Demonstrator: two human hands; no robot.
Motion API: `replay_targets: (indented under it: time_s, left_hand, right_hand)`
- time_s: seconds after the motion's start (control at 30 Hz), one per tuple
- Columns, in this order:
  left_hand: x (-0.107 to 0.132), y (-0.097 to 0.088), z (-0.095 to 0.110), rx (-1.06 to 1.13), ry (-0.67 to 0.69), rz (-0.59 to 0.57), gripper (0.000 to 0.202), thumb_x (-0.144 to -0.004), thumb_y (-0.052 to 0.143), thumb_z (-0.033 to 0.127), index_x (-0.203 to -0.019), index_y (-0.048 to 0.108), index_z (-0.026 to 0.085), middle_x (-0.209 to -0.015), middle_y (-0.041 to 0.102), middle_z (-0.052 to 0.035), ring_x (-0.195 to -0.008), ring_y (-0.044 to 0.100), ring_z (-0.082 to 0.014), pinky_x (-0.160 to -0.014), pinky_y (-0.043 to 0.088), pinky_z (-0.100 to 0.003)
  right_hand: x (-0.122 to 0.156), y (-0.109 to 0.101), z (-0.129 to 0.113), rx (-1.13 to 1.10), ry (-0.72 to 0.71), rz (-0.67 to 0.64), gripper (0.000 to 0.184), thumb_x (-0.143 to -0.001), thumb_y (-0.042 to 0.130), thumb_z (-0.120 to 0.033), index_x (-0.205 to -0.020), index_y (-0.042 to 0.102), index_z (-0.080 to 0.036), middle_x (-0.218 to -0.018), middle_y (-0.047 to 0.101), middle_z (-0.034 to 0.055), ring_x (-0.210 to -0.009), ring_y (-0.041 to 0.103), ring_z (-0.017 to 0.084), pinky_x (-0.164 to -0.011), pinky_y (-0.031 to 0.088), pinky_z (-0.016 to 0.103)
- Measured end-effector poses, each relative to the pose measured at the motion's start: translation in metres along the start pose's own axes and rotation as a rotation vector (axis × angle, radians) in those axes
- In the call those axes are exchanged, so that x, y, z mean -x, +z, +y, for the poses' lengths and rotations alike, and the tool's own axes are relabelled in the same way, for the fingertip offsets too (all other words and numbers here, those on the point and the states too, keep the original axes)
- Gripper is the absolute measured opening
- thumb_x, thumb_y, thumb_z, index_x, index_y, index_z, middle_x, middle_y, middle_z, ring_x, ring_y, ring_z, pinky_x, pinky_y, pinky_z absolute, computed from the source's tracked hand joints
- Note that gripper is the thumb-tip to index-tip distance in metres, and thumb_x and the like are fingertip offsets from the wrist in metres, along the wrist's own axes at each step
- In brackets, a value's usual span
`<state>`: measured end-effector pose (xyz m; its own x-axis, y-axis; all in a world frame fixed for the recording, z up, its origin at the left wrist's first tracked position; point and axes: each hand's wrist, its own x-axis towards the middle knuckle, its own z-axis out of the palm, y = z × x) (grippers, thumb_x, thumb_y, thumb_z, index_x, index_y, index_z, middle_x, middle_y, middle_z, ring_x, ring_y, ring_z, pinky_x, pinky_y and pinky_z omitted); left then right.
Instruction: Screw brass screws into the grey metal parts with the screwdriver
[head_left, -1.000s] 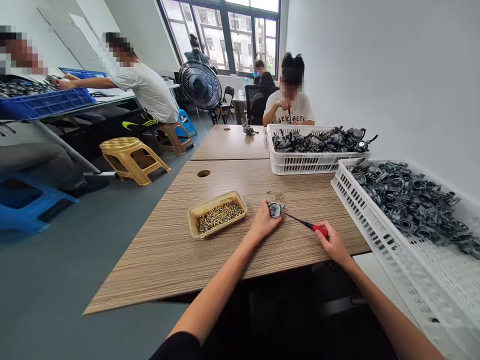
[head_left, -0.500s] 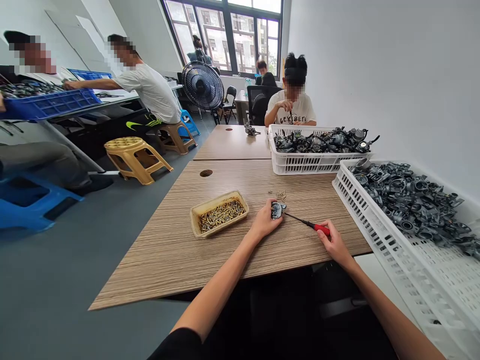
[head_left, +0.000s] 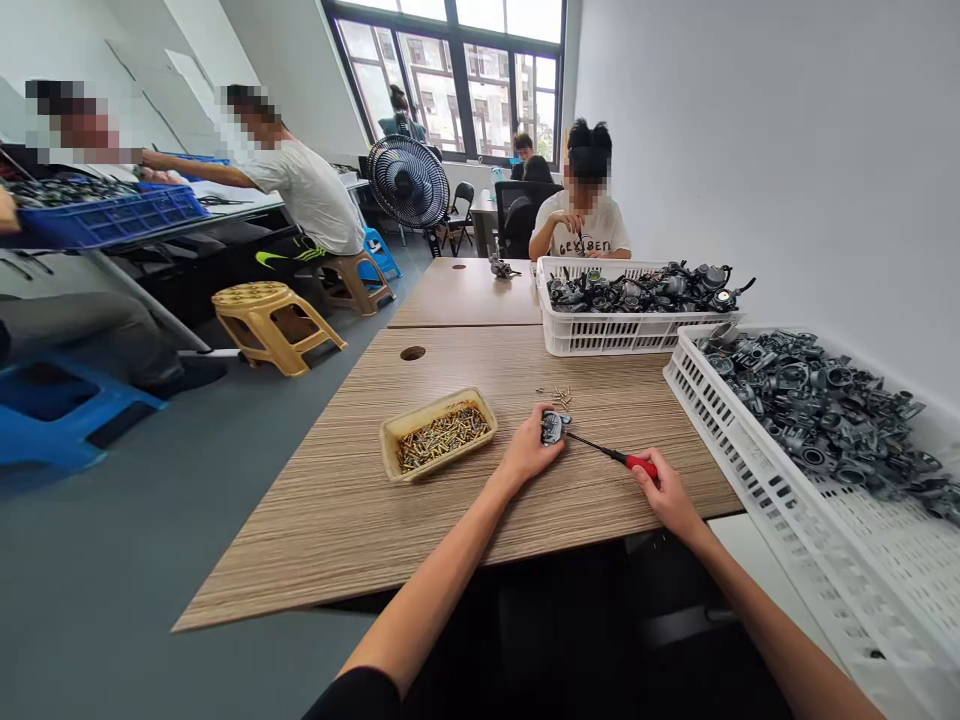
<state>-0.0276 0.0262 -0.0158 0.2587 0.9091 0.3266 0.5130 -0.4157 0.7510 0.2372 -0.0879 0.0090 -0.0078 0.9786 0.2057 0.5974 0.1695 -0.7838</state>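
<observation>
Over the wood-grain table [head_left: 337, 530], my left hand [head_left: 531, 447] grips a small grey metal carburetor body [head_left: 553, 428]. My right hand [head_left: 666, 490] is wrapped round the red handle of a screwdriver [head_left: 616, 456]. Its dark shaft points left, and the tip is at the right side of the carburetor body; whether it touches, I cannot tell. Just beyond my left hand lie several loose brass pieces [head_left: 561, 398]. To the left stands a yellowish tray [head_left: 388, 466] holding many small brass pieces [head_left: 442, 438].
A white basket [head_left: 592, 335] of dark carburetors stands behind my hands. Another white basket [head_left: 757, 500] with grey metal bodies is at the right. One carburetor [head_left: 502, 268] sits on the far table. A co-worker [head_left: 581, 225] sits opposite; other people, a fan [head_left: 409, 182] and stools [head_left: 274, 320] are at left.
The whole view has shifted slightly down in the picture. Both hands keep their hold, and the screwdriver's handle has moved a little to the left.
</observation>
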Motion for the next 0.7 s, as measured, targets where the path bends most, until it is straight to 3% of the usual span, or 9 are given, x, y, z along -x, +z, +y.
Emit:
replay_targets:
  time_s: [0.1,0.3,0.53,0.7]
  left_hand:
    - [-0.0002,-0.0010,0.0012,-0.005,-0.005,-0.009,0.048,-0.079,0.066,0.024,-0.123,0.048,0.023,-0.088,0.065,-0.0002,-0.076,0.061,-0.0181,-0.073,0.046,-0.029]
    - [-0.0006,-0.0024,0.0027,0.006,0.007,-0.025,0.045,-0.081,0.064,0.025,-0.122,0.047,0.023,-0.090,0.066,-0.0006,-0.077,0.060,-0.0177,-0.074,0.045,-0.029]
    - [-0.0001,-0.0018,0.0014,0.003,0.008,-0.024,0.047,-0.079,0.065,0.024,-0.123,0.047,0.023,-0.089,0.065,-0.0004,-0.078,0.060,-0.0181,-0.074,0.046,-0.030]
    - [0.0000,-0.0023,0.0016,-0.003,0.008,-0.017,0.048,-0.078,0.066,0.022,-0.123,0.048,0.024,-0.089,0.065,-0.0002,-0.078,0.061,-0.0182,-0.075,0.048,-0.030]
  right_hand:
    - [-0.0003,0.0002,-0.0018,0.007,-0.004,-0.005,0.031,-0.100,0.045,-0.051,-0.092,0.055,-0.023,-0.067,0.052,-0.0025,-0.060,0.049,0.017,-0.061,0.039,0.030]
    - [0.0017,0.0021,0.0045,-0.049,-0.005,-0.035,0.028,-0.095,0.053,-0.047,-0.109,0.052,-0.023,-0.072,0.057,-0.0025,-0.055,0.047,0.016,-0.055,0.038,0.029]
    - [-0.0006,0.0017,0.0014,0.005,-0.016,-0.006,0.031,-0.099,0.045,-0.051,-0.093,0.056,-0.023,-0.070,0.054,-0.0016,-0.061,0.049,0.018,-0.062,0.039,0.031]
    - [0.0011,0.0011,-0.0018,-0.038,0.004,-0.047,0.027,-0.095,0.052,-0.049,-0.106,0.052,-0.024,-0.074,0.057,-0.0013,-0.057,0.048,0.017,-0.057,0.039,0.030]
